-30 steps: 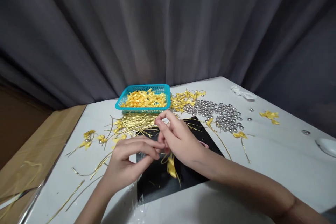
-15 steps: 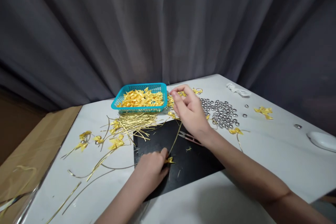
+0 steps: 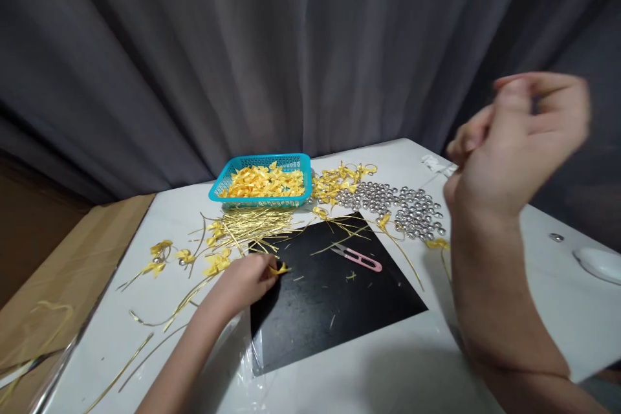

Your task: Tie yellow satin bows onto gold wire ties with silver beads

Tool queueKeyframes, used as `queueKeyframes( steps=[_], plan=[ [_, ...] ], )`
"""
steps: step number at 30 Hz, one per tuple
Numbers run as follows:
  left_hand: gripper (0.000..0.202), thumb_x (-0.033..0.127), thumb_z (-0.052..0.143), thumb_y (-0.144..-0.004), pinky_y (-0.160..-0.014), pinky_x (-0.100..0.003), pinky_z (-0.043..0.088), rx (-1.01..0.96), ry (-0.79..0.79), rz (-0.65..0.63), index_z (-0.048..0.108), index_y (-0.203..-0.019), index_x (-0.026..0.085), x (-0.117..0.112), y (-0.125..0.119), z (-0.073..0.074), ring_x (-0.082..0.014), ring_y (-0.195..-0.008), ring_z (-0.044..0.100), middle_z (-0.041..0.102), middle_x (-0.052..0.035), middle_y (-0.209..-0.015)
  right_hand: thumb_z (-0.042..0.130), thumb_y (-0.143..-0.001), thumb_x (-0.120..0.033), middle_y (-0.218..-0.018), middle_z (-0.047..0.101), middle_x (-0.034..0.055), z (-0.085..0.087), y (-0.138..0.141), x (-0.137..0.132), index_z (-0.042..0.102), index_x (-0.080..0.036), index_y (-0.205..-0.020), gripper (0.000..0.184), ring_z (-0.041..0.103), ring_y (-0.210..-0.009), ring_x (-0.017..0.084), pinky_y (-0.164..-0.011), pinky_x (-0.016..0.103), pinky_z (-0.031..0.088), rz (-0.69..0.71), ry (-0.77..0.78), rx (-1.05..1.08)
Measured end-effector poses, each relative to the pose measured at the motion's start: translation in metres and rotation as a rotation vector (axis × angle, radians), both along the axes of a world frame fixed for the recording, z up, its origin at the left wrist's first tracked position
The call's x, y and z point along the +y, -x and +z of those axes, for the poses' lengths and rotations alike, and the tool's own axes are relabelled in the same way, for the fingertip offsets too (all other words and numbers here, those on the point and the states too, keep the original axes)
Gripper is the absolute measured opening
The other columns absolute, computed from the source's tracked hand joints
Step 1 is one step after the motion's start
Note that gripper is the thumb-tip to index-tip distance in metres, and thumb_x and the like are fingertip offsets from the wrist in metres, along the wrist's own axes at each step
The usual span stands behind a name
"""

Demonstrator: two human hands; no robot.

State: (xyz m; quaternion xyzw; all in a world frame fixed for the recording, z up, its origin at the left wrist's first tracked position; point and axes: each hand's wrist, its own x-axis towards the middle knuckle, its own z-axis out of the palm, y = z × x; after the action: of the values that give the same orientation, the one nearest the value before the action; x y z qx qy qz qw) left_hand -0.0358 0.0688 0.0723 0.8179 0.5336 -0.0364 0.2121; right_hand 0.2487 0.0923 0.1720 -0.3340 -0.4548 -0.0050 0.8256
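My left hand (image 3: 250, 277) is closed at the left edge of a black mat (image 3: 334, 310), with a yellow ribbon bow (image 3: 282, 269) poking out from its fingertips. High on the right, above the table, my right hand (image 3: 521, 132) is raised with its fingers curled and thumb pressed in. It is slightly blurred, and whatever it may hold does not show. Pink-handled thread snips (image 3: 358, 257) lie on the mat near a loose gold wire (image 3: 334, 246). Short gold clippings are scattered around them.
A blue basket (image 3: 213, 195) of yellow ribbon pieces (image 3: 266, 181) stands at the back. Gold wires (image 3: 252, 223) are heaped before it. Silver beads (image 3: 417, 213) spread to its right, near more yellow bows (image 3: 339, 178). A white object (image 3: 599, 264) sits at the right edge.
My right hand has swung up and far right from beside the basket. My left hand has moved left and slightly away from me, the yellow bow with it. The snips are now uncovered.
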Motion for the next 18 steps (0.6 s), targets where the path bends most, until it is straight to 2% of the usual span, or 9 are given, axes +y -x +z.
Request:
queueKeyframes(
  steps=[3, 5, 7, 9, 10, 12, 13, 16, 18],
  plan=[
    [0.019, 0.033, 0.047, -0.082, -0.054, -0.026, 0.031, -0.069, -0.03, 0.098, 0.06, -0.079, 0.019, 0.003, 0.005, 0.006, -0.0183, -0.064, 0.055, 0.062, -0.003, -0.069, 0.045, -0.091, -0.025, -0.085, 0.047, -0.0005, 0.003, -0.016, -0.008, 0.05, -0.024, -0.076, 0.015, 0.043, -0.049, 0.002, -0.041, 0.019, 0.027, -0.181, -0.045, -0.068],
    [0.025, 0.041, 0.049, -0.081, -0.053, -0.025, 0.032, -0.264, -0.022, 0.176, 0.06, -0.077, 0.019, 0.0, 0.002, 0.013, -0.0158, -0.059, 0.051, 0.056, -0.0003, -0.064, 0.042, -0.092, -0.026, -0.094, 0.047, -0.0009, 0.002, -0.011, -0.011, 0.047, -0.025, -0.076, 0.017, 0.048, -0.051, 0.002, -0.044, 0.02, 0.029, -0.217, -0.021, -0.084],
    [0.028, 0.046, 0.057, -0.076, -0.052, -0.024, 0.032, -0.547, 0.021, 0.262, 0.057, -0.071, 0.018, -0.009, -0.005, 0.021, -0.013, -0.056, 0.046, 0.051, 0.0018, -0.061, 0.039, -0.094, -0.03, -0.097, 0.046, 0.0005, -0.004, 0.011, -0.013, 0.042, -0.023, -0.078, 0.017, 0.05, -0.05, 0.001, -0.042, 0.02, 0.032, -0.181, 0.053, -0.1],
    [0.028, 0.045, 0.063, -0.071, -0.053, -0.022, 0.035, -0.765, 0.085, 0.316, 0.056, -0.069, 0.018, -0.02, -0.013, 0.03, -0.0118, -0.058, 0.047, 0.052, 0.0019, -0.065, 0.041, -0.093, -0.031, -0.087, 0.049, 0.0009, -0.016, 0.044, -0.016, 0.037, -0.022, -0.083, 0.015, 0.048, -0.042, 0.002, -0.037, 0.02, 0.029, -0.01, 0.191, -0.12],
    [0.027, 0.043, 0.065, -0.07, -0.053, -0.021, 0.036, -0.85, 0.133, 0.328, 0.055, -0.068, 0.018, -0.025, -0.016, 0.034, -0.0112, -0.059, 0.048, 0.053, 0.0022, -0.064, 0.039, -0.094, -0.032, -0.077, 0.051, -0.001, -0.023, 0.062, -0.018, 0.035, -0.022, -0.086, 0.014, 0.047, -0.04, 0.004, -0.038, 0.02, 0.029, 0.14, 0.308, -0.165],
    [0.024, 0.038, 0.069, -0.068, -0.051, -0.019, 0.037, -0.975, 0.239, 0.347, 0.057, -0.067, 0.017, -0.035, -0.021, 0.042, -0.0093, -0.056, 0.049, 0.055, 0.0027, -0.062, 0.033, -0.096, -0.032, -0.057, 0.05, -0.0051, -0.037, 0.093, -0.025, 0.035, -0.022, -0.09, 0.012, 0.048, -0.042, 0.007, -0.043, 0.021, 0.034, 0.389, 0.558, -0.31],
    [0.022, 0.035, 0.069, -0.068, -0.051, -0.018, 0.038, -1.021, 0.288, 0.351, 0.057, -0.066, 0.017, -0.038, -0.022, 0.044, -0.0086, -0.055, 0.049, 0.055, 0.0031, -0.06, 0.032, -0.096, -0.032, -0.053, 0.05, -0.0055, -0.042, 0.104, -0.028, 0.035, -0.021, -0.09, 0.013, 0.05, -0.044, 0.009, -0.045, 0.022, 0.035, 0.486, 0.626, -0.386],
    [0.018, 0.029, 0.071, -0.066, -0.051, -0.018, 0.042, -1.094, 0.393, 0.371, 0.058, -0.067, 0.017, -0.042, -0.023, 0.048, -0.0081, -0.052, 0.052, 0.058, 0.0029, -0.058, 0.035, -0.095, -0.03, -0.05, 0.045, -0.0067, -0.051, 0.119, -0.036, 0.036, -0.021, -0.086, 0.013, 0.045, -0.041, 0.009, -0.045, 0.022, 0.032, 0.584, 0.697, -0.473],
    [0.015, 0.024, 0.072, -0.064, -0.052, -0.019, 0.045, -1.107, 0.349, 0.386, 0.059, -0.068, 0.017, -0.041, -0.023, 0.048, -0.0092, -0.054, 0.056, 0.061, 0.002, -0.06, 0.036, -0.094, -0.03, -0.046, 0.037, -0.0084, -0.052, 0.116, -0.037, 0.037, -0.021, -0.084, 0.014, 0.036, -0.037, 0.008, -0.043, 0.022, 0.027, 0.566, 0.691, -0.443]
  ],
)
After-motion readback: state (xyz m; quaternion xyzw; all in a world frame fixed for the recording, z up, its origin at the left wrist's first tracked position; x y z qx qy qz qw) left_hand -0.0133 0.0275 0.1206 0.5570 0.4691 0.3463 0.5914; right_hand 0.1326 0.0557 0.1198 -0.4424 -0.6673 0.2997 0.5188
